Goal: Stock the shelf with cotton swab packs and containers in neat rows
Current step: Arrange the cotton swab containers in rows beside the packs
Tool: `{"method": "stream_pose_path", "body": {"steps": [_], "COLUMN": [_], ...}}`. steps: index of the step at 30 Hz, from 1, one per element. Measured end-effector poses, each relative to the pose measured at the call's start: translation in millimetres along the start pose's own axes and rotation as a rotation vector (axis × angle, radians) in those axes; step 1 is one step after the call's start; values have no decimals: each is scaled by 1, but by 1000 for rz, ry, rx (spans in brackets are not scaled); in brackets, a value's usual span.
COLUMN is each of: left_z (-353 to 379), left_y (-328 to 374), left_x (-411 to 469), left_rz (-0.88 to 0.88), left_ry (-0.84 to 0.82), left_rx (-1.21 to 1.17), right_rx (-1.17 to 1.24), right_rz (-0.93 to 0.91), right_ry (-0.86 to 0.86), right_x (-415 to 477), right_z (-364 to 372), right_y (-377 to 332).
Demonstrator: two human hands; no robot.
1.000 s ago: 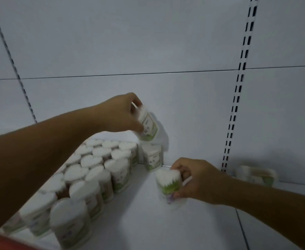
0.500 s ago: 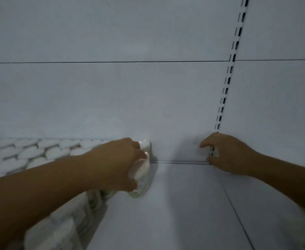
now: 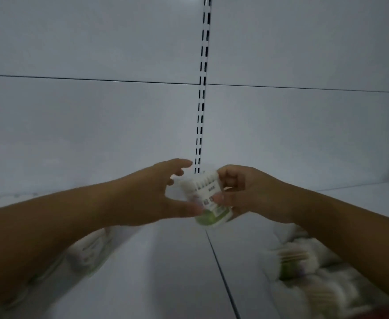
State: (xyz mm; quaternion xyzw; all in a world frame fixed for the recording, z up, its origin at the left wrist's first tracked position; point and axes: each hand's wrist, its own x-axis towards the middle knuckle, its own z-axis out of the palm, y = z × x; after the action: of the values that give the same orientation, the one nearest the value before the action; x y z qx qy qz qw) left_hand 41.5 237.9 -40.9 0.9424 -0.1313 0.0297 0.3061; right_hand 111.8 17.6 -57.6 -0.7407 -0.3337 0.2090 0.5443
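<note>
head view: a cotton swab container [image 3: 208, 199] is held above the shelf [image 3: 166, 268], gripped by the curled fingers [image 3: 231, 180] and thumb of the right hand [image 3: 251, 194]. its long axis is near upright, slightly tilted, with the white top up and the green base down. the left hand [image 3: 147, 196] is spread and unclenched, thumb at the container's lower edge; contact cannot be told. bare shelf lies below the fingers. blurred containers [image 3: 90, 254] are seen below left of them, blurred packs [image 3: 304, 261] below right.
</note>
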Motion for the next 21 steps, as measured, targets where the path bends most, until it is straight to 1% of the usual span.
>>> {"method": "stream_pose_path", "body": {"steps": [2,4,5,6,7,8,10,11,12,14,16,17,19,20,21], "left_z": [15,25,30,34,39,43,51,55,59,61,54,46,25,14,3], "left_y": [22,35,39,41,44,46,50,51,53,55,56,54,48,44,40], "left_x": [23,39,46,52,58,64,74,78,81,82,78,72,53,42,29], "left_rz": [53,89,90,82,62,36,-10,-22,-29,-43,-81,-101,-114,-110,-109], "left_ry": [-44,-51,-64,-82,-98,-117,-148,-165,-182,-193,-165,-138,-82,-55,-28], "left_rx": [-109,-178,-212,-248,-281,-313,-350,-349,-336,-310,-289,-284,-232,-157,-73], "right_rx": [-29,-146,-273,-455,-647,-799,-992,-1068,-1133,-1214,-1187,-1093,-733,-541,-398], "right_rz": [-43,-4,29,59,95,136,202,208,195,137,82,78,95,97,91], "right_ry": [53,156,202,225,203,131,-83,-154,-187,-178,-127,-97,-60,-67,-85], "right_x": [-19,-41,-55,-70,-85,-97,-109,-109,-107,-100,-94,-90,-81,-76,-70], "right_z": [-4,-23,-35,-48,-59,-66,-66,-63,-58,-52,-51,-51,-49,-48,-46], "right_y": [-11,-10,-6,-1,5,11,23,29,34,38,38,36,32,29,26]}}
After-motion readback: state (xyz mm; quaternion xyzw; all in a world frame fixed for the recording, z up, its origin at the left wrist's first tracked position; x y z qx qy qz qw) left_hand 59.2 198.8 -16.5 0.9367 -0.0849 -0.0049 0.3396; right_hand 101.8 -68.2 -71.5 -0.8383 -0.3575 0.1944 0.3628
